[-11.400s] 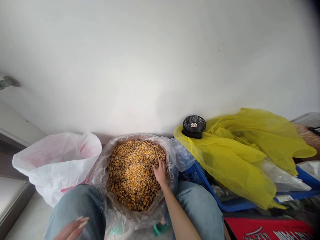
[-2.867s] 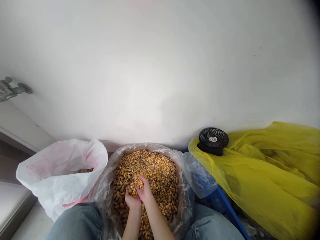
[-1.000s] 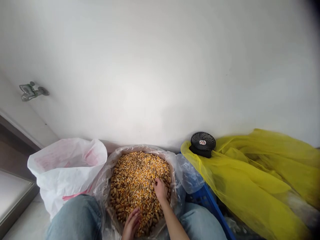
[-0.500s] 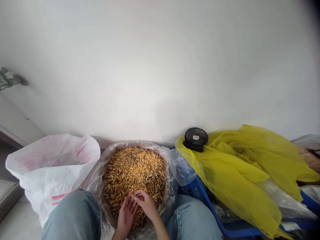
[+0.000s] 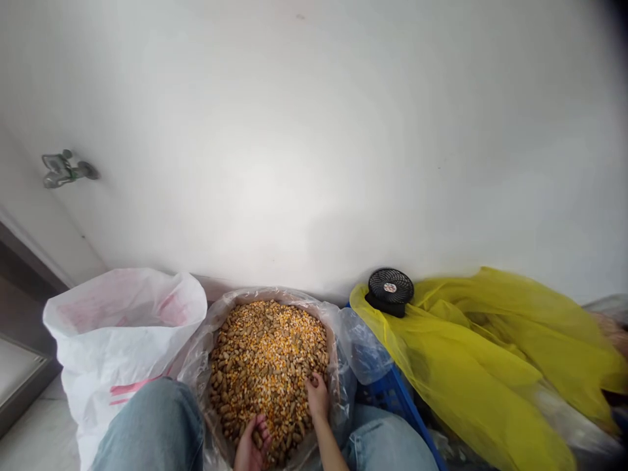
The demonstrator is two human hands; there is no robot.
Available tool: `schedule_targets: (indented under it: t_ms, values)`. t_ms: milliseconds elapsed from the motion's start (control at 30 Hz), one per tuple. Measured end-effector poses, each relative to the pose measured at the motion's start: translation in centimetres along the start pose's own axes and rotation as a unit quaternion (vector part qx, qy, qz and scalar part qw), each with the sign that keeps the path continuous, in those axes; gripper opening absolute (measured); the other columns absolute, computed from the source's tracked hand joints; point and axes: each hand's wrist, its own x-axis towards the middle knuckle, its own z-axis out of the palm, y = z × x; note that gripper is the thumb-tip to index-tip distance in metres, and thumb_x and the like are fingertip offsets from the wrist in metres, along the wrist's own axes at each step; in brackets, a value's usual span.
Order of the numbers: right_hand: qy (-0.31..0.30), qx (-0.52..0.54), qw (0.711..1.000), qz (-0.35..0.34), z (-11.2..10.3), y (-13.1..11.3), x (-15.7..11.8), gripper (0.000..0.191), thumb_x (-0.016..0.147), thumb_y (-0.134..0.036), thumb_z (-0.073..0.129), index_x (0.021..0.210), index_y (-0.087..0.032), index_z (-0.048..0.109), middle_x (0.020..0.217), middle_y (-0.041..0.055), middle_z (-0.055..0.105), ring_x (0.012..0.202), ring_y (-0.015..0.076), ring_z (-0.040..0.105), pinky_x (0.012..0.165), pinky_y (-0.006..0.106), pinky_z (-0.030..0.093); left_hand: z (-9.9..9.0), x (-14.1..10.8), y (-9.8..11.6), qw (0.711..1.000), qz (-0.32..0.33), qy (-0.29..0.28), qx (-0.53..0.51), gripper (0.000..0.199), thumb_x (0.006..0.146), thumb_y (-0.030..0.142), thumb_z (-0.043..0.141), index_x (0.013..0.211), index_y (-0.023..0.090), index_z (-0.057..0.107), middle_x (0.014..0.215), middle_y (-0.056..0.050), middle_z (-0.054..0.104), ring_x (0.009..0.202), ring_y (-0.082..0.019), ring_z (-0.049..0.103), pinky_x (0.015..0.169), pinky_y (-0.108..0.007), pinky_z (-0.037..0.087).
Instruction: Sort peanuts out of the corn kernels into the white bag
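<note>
Yellow corn kernels mixed with brown peanut pods [image 5: 269, 366] are heaped in a clear plastic bag [image 5: 196, 376], and both hands are sunk in the heap. Behind everything a broad white wall [image 5: 314, 144] is seen, with a small metal fitting [image 5: 69, 169] fixed well up and to the left of the grip. To the right of the right hand, a crumpled translucent yellow plastic sheet [image 5: 481, 360] is draped over a blue plastic crate [image 5: 392, 402], and a round black mesh fan [image 5: 390, 291] is perched on the sheet's upper left fold. To the left of the left hand, a white woven sack with pink markings [image 5: 118, 327] stands open, touching the bag. Blue denim knees [image 5: 152, 425] are seen on either side of the bag. The left hand [image 5: 252, 445] is held palm up at the near edge of the heap, its grip half open, fingers curled. The right hand [image 5: 317, 396] is pressed into the heap near the bag's right wall, fingertips buried; whether kernels are held by either grip cannot be told.
</note>
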Motion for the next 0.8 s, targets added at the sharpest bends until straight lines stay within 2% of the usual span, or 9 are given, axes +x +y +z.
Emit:
schedule_targets:
  t_ms: [100,267,333,433,500,533,600,667,800]
  values:
    - [-0.018,0.002,1.000,-0.020,0.4,-0.2,0.8,0.033,0.068,-0.045,0.042,0.079,-0.018,0.058,0.074,0.0084,0.065,0.070,0.0224,0.061,0.066,0.031,0.046,-0.1,0.3,-0.1,0.999,-0.033,-0.022,-0.033,0.013,0.074,0.010,0.049,0.068,0.013,0.060,0.053,0.000,0.059,0.048,-0.009,0.056,0.051,-0.020,0.049]
    - [-0.030,0.064,0.997,0.009,1.1,-1.3,-0.4,0.039,0.070,-0.051,0.037,0.074,-0.019,0.058,0.074,0.0099,0.065,0.072,0.0229,0.060,0.060,0.031,0.046,0.2,0.5,0.0,0.999,-0.016,-0.028,-0.043,0.014,0.074,0.010,0.048,0.069,0.014,0.060,0.059,-0.002,0.062,0.055,-0.011,0.060,0.058,-0.021,0.050]
    - [-0.066,0.116,0.991,0.003,1.6,-1.9,-2.2,0.041,0.071,-0.053,0.037,0.075,-0.019,0.058,0.074,0.0090,0.064,0.071,0.0218,0.060,0.058,0.030,0.047,0.3,0.5,0.1,0.999,-0.006,-0.031,-0.037,0.014,0.074,0.011,0.048,0.074,0.015,0.061,0.065,-0.003,0.064,0.063,-0.012,0.062,0.063,-0.022,0.051]
    - [-0.178,0.178,0.967,-0.032,2.1,-2.5,-6.4,0.036,0.069,-0.052,0.043,0.074,-0.020,0.059,0.073,0.0055,0.064,0.069,0.0202,0.060,0.058,0.029,0.047,0.3,0.4,0.2,0.998,0.003,-0.050,-0.029,0.018,0.074,0.013,0.045,0.079,0.017,0.062,0.076,-0.004,0.066,0.075,-0.014,0.063,0.071,-0.027,0.050]
    - [-0.240,0.187,0.950,-0.067,2.2,-2.7,-9.4,0.028,0.069,-0.046,0.049,0.072,-0.020,0.059,0.072,0.0038,0.064,0.073,0.0200,0.059,0.065,0.030,0.046,0.2,0.4,0.2,0.998,0.000,-0.056,-0.023,0.019,0.075,0.015,0.044,0.077,0.017,0.063,0.078,-0.005,0.067,0.074,-0.014,0.063,0.071,-0.028,0.050]
    - [-0.248,0.184,0.947,-0.088,2.0,-2.7,-10.8,0.025,0.068,-0.043,0.052,0.072,-0.020,0.060,0.075,0.0037,0.064,0.077,0.0201,0.059,0.070,0.031,0.046,0.1,0.4,0.1,0.998,-0.002,-0.057,-0.018,0.020,0.076,0.016,0.043,0.074,0.017,0.063,0.076,-0.004,0.066,0.071,-0.014,0.063,0.069,-0.027,0.050]
    - [-0.240,0.183,0.945,-0.121,1.6,-2.6,-12.6,0.021,0.068,-0.038,0.053,0.077,-0.020,0.061,0.083,0.0041,0.064,0.084,0.0201,0.058,0.078,0.031,0.043,0.1,0.3,0.1,0.998,-0.006,-0.059,-0.007,0.020,0.077,0.015,0.043,0.068,0.015,0.062,0.069,-0.004,0.065,0.065,-0.013,0.062,0.064,-0.025,0.050]
    - [-0.209,0.192,0.952,-0.117,1.2,-2.4,-13.1,0.024,0.071,-0.037,0.051,0.084,-0.021,0.061,0.089,0.0048,0.064,0.086,0.0197,0.057,0.078,0.031,0.043,0.2,0.0,0.1,0.998,-0.008,-0.063,-0.006,0.021,0.077,0.013,0.043,0.064,0.015,0.059,0.063,-0.002,0.062,0.060,-0.011,0.060,0.061,-0.024,0.050]
    - [-0.055,0.142,0.987,-0.058,1.1,-1.9,-10.8,0.027,0.074,-0.034,0.040,0.086,-0.018,0.059,0.085,0.0071,0.064,0.081,0.0192,0.059,0.074,0.030,0.045,0.5,-0.8,0.4,0.999,0.013,-0.035,0.001,0.022,0.076,0.007,0.043,0.059,0.014,0.055,0.057,0.001,0.058,0.053,-0.007,0.056,0.055,-0.018,0.049]
